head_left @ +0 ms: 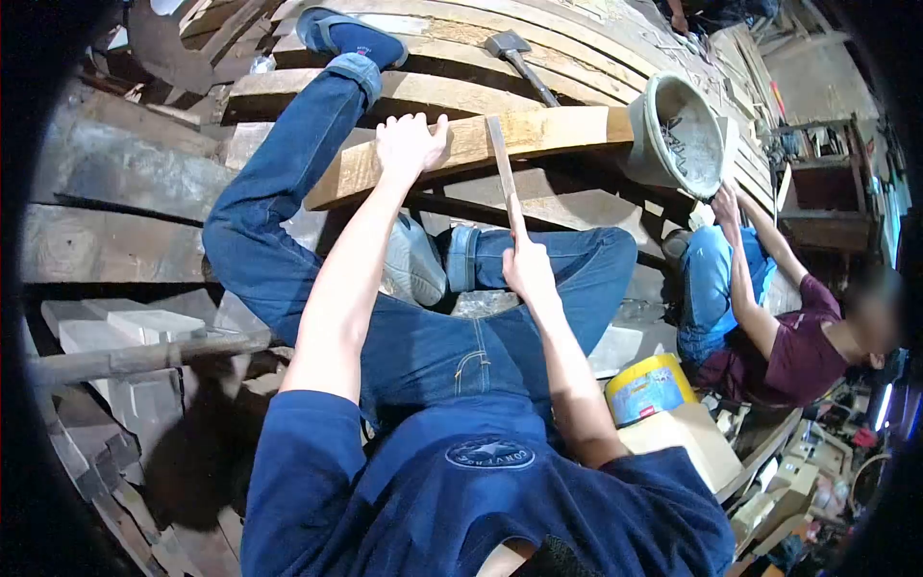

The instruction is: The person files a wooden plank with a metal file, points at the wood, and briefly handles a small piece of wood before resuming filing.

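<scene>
My left hand [411,147] rests on top of a long wooden beam [558,130], its fingers bent over the far edge and apart. In my right hand [529,267] is the handle end of a long, narrow flat tool [505,168]. The tool's other end reaches up to the beam, to the right of my left hand. Whether its tip touches the wood I cannot tell. The beam lies across in front of me, its right end beside a grey bucket [685,135] that holds several small dark metal pieces.
A hammer [520,65] lies on the planks beyond the beam. At the right sits another person [803,341], hands near the bucket. A yellow tub [649,388] stands by my right elbow. Stacked wood blocks [144,332] are at the left, beside a round pole [144,358].
</scene>
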A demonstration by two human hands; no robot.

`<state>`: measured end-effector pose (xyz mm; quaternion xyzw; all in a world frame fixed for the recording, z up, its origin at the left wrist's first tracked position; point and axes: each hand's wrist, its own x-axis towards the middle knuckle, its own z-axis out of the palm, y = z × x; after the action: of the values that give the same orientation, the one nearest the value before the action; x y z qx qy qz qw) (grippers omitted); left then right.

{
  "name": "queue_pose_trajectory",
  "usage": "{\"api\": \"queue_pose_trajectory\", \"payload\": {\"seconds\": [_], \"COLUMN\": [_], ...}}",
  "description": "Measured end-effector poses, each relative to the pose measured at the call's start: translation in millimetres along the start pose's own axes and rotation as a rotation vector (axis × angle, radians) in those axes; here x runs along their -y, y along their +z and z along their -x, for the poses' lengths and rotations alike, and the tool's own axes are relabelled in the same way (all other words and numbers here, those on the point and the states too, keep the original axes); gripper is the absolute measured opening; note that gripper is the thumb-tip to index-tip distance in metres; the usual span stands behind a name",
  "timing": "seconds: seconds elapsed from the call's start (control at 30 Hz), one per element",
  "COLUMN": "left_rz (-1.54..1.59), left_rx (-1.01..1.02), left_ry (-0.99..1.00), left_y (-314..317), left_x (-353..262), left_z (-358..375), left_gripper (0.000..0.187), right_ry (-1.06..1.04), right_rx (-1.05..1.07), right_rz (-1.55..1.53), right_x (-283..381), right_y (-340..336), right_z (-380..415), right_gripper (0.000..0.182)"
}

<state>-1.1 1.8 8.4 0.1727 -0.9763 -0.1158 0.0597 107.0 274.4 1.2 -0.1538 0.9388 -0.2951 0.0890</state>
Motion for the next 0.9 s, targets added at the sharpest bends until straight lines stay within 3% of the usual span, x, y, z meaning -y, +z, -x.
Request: {"api": "queue_pose_trajectory", "payload": {"seconds": [0.33, 0.57, 0.6, 0.67, 0.9], "left_rz": [-0.010, 0.009, 0.011, 0.005, 0.000], "left_rx": [0.025, 0.014, 0.028, 0.056, 0.036], "left_ry": [-0.024, -0.010, -0.013, -0.015, -0.016], "left_y": [-2.9, -2.3, -2.4, -4.4, -0.1], "left_x": [-2.2, -1.2, -2.9, -1.9, 0.1], "left_z": [-2.1, -1.0, -0.7, -2.1, -3.6], "left_gripper": [0.063, 0.063, 0.064, 0.064, 0.063], "right_ry": [-0.035, 0.092, 0.003, 0.071, -0.011], "right_rx": [-0.019, 0.089, 0.004, 0.102, -0.009], "right_rz": [0.059, 0.044, -0.015, 0.035, 0.059], "right_x": [13.2, -3.7, -0.5, 0.5, 32.0], "right_y": [11.5, 1.2, 2.7, -0.8, 8.0], "right_z": [-101.8, 10.2, 15.1, -1.7, -107.3], "right_gripper": [0.100, 0.100, 0.099, 0.098, 0.097]}}
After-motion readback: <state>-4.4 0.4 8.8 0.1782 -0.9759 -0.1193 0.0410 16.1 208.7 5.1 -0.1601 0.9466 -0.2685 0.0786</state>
